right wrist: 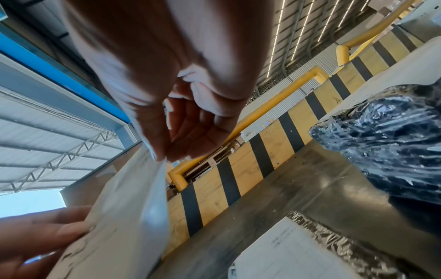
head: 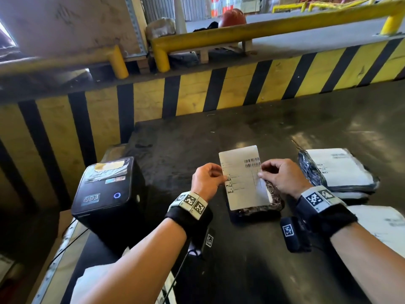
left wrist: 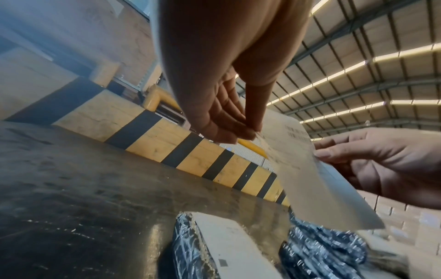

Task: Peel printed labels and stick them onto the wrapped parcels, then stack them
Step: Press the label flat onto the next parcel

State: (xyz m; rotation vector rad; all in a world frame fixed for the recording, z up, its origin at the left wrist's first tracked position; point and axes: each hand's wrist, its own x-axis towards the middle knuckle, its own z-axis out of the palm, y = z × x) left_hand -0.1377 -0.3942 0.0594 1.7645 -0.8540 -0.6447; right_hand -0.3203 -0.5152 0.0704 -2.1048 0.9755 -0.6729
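Both hands hold a white printed label (head: 243,176) with barcodes up above the dark table. My left hand (head: 208,179) pinches its left edge, seen close in the left wrist view (left wrist: 250,130). My right hand (head: 282,176) pinches its right edge, where a thin layer (right wrist: 157,188) splits away from the sheet. Under the label lies a dark wrapped parcel (head: 263,207), mostly hidden by it. To the right sits a stack of wrapped parcels (head: 337,170) whose top one bears a white label.
A black label printer (head: 107,194) stands at the left of the table (head: 197,150). A yellow-and-black striped barrier (head: 219,91) runs along the far side. Another white-labelled parcel (head: 381,224) lies near the right forearm.
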